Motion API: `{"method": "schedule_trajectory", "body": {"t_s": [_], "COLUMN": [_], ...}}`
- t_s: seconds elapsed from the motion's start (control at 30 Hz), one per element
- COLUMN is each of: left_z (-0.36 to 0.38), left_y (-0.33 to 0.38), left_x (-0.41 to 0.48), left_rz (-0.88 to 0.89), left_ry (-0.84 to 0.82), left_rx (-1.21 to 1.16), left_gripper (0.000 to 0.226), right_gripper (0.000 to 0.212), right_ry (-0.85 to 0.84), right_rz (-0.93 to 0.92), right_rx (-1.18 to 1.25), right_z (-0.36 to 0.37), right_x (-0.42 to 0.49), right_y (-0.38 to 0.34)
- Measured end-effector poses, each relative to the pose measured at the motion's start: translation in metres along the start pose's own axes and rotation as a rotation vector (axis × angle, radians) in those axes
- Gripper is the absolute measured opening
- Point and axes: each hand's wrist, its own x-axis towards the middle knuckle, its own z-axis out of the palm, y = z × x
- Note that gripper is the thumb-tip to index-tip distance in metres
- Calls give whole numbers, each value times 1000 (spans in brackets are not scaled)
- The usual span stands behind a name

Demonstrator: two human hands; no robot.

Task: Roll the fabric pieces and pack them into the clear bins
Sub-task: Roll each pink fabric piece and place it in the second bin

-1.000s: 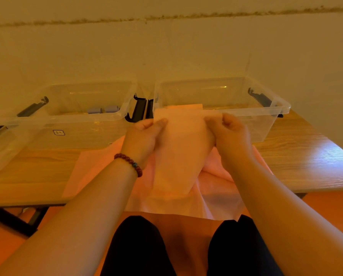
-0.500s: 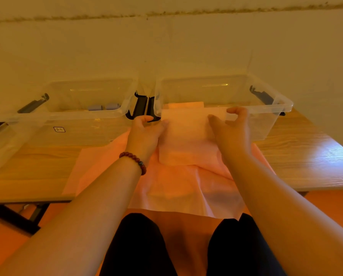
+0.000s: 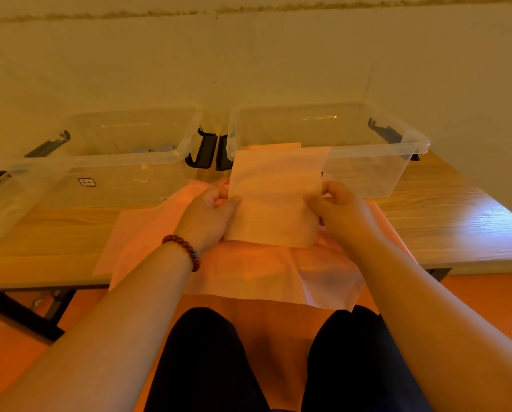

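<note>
I hold a pale peach fabric piece (image 3: 274, 191) upright over the table, its top edge in front of the right clear bin (image 3: 403, 171). My left hand (image 3: 211, 212) pinches its left edge and my right hand (image 3: 336, 206) pinches its right edge, both about halfway down. Beneath my hands lies a stack of pink fabric pieces (image 3: 248, 272) that hangs over the table's front edge. The left clear bin (image 3: 121, 185) holds small grey rolls (image 3: 152, 149) at its back.
Both bins stand side by side on the wooden table (image 3: 445, 221) against a pale wall, with black lid latches (image 3: 208, 153) between them. My dark-trousered legs (image 3: 204, 358) are under the table edge. The floor is orange.
The peach piece was laid flat on the stack, then lifted upright again. Both hands slid from its top corners down to its side edges and came nearer to me.
</note>
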Motion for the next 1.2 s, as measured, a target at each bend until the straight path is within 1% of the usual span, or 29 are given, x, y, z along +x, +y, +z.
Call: {"method": "schedule_trajectory", "body": {"t_s": [0.03,0.1,0.13,0.17,0.23,0.27,0.3,0.33,0.37,0.43,0.5,0.57,0.6,0.7,0.77,0.83,0.9,0.97,1.1,1.2], "left_z": [1,1,1,1,2,3,5,7,9,12,14,15,15,15,14,13,13,12,13,14], "left_y": [0,-2,-4,-6,-8,-9,-9,-10,-10,-8,-7,-9,-11,-17,-19,-21,-23,-24,-24,-23], "left_x": [-2,-5,-7,-8,-10,-11,-10,-9,-8,-6,-1,3,3,2,1,1,1,1,1,1], "left_rz": [-6,-25,-15,6,73,110,136,156,175,172,140,113,107,121,132,139,139,150,172,165], "left_ry": [-17,-70,-85,-87,-53,-32,-18,-17,-24,-55,-80,-90,-97,-128,-146,-129,-105,-93,-71,-75], "left_rx": [-36,-139,-159,-155,-117,-87,-48,-15,12,46,42,31,18,-9,-9,4,-4,-24,-7,28], "left_gripper": [9,31,38,41,34,29,24,23,26,32,26,18,16,27,32,31,29,27,20,18], "right_gripper": [6,7,10,14,20,29,42,55,64,67,68,65,59,36,26,24,23,18,12,18], "right_ry": [17,50,61,74,52,18,-17,-37,-36,22,88,135,150,190,224,206,167,155,189,191], "right_rz": [-14,-44,-46,-29,33,62,68,49,16,-68,-146,-179,-189,-244,-328,-391,-386,-382,-410,-458], "right_rx": [7,-49,-72,-85,-17,23,39,26,-1,-39,-21,30,47,36,-57,-80,-33,-27,-38,-69], "right_z": [-2,-6,-7,-8,-8,-7,-7,-7,-6,-4,-3,-2,-3,-7,-7,-5,-3,-4,-8,-7], "right_x": [-1,-1,0,1,0,-1,-2,-2,-2,-2,1,1,1,-5,-8,-10,-11,-11,-9,-11], "right_y": [-2,-3,-2,-1,1,3,6,9,11,13,14,13,14,20,26,28,27,27,30,30]}}
